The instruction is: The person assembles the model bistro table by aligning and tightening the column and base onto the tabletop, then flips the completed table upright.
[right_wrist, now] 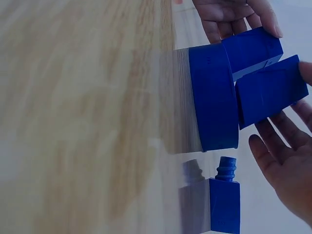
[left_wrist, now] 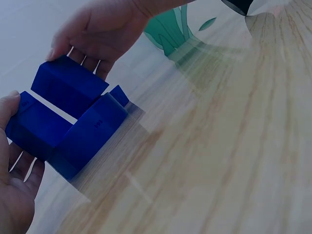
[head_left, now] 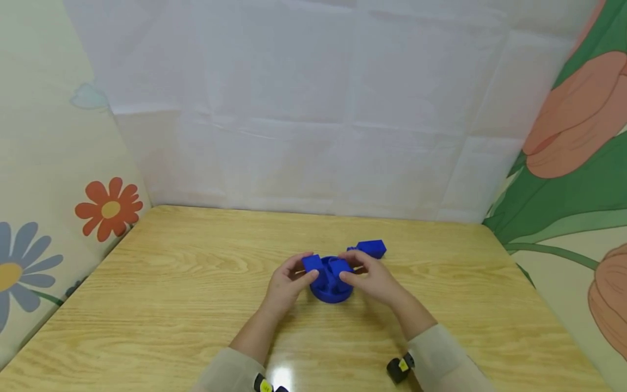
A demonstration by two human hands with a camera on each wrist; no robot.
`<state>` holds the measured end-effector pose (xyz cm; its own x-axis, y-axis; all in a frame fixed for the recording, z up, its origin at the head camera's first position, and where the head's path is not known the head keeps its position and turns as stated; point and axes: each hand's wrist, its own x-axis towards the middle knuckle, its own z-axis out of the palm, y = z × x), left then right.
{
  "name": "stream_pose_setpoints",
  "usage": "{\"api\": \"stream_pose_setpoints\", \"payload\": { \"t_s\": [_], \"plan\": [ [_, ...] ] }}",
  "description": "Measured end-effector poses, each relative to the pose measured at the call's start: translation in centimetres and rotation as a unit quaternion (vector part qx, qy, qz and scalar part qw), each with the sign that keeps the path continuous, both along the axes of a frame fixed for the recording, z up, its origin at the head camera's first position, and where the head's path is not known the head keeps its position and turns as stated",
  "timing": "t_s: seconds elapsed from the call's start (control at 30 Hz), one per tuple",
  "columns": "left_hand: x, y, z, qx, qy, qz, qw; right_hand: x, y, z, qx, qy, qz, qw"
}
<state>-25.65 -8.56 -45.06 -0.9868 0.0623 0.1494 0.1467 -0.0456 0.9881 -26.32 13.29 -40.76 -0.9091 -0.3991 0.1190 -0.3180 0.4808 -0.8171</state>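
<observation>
A round blue dish with a low wall [head_left: 331,297] stands on the table. Two blue blocks rise out of it side by side, both leaning, with a narrow gap between them in the left wrist view. My left hand [head_left: 284,286] pinches the left block [head_left: 312,263] between thumb and fingers. On the other side my right hand [head_left: 376,279] holds the right block [head_left: 341,265] the same way. The lower ends of both blocks are hidden behind the dish wall in the wrist views.
Behind my right hand a blue block with a ridged neck [head_left: 373,249] lies on the wooden table [head_left: 196,261]. A white sheet [head_left: 313,109] hangs along the table's back edge. Flower-patterned cloths [head_left: 39,163] stand at both sides.
</observation>
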Motion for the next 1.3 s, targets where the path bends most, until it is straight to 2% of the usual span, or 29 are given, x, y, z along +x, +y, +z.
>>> {"api": "stream_pose_setpoints", "payload": {
  "t_s": [0.3,0.67,0.87,1.03,1.3],
  "plan": [
    [-0.2,-0.2,-0.2,0.005,0.001,-0.001,1.0,-0.3,0.1,0.1,0.019,0.008,-0.016,0.9997],
    [-0.3,-0.1,-0.1,0.005,-0.001,-0.001,1.0,-0.8,0.1,0.3,0.026,0.008,0.003,0.9996],
    [-0.3,0.0,-0.1,0.007,-0.001,0.001,1.0,-1.0,0.3,-0.1,0.021,-0.009,-0.026,0.9994],
    [-0.2,-0.1,-0.2,0.005,0.002,-0.003,1.0,-1.0,0.3,-0.4,-0.005,-0.027,-0.057,0.998],
    [-0.1,0.0,-0.1,0.0,0.008,-0.001,1.0,-0.7,0.9,-0.8,-0.028,0.001,-0.067,0.9974]
  ]
}}
